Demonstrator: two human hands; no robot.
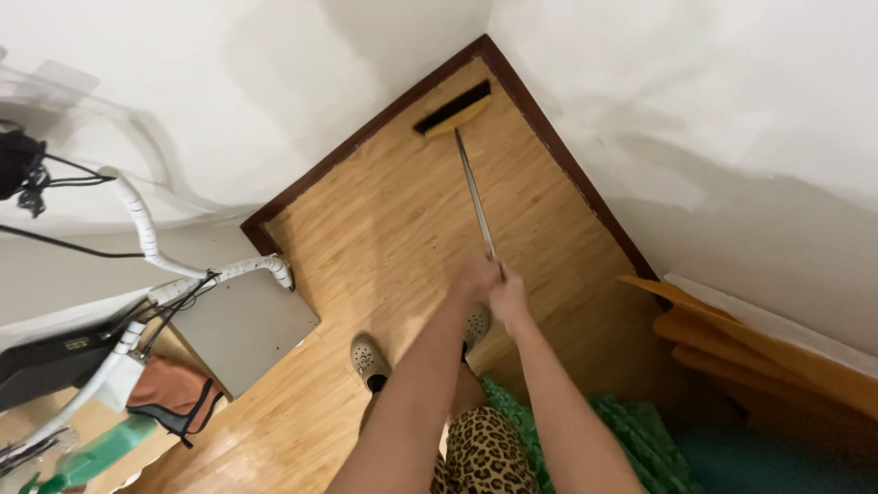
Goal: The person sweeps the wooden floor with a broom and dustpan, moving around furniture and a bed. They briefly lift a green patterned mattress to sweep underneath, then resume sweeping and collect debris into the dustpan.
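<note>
Seen from above, nearest: leopard-print trousers [485,457] and beige clogs [369,360] on the wooden floor [384,229]. Left hand [476,277] and right hand [508,300] both wrapped tight around the near end of a broom [475,189]. Slim metal handle, probably light and stiff, best gripped high. Farther off, its yellow head with black bristles [453,110] in the floor's far corner, against dark skirting [366,137] and white walls [686,101].

White walls [713,101] meet a wood-plank floor [402,220] edged by dark skirting [366,137].
</note>
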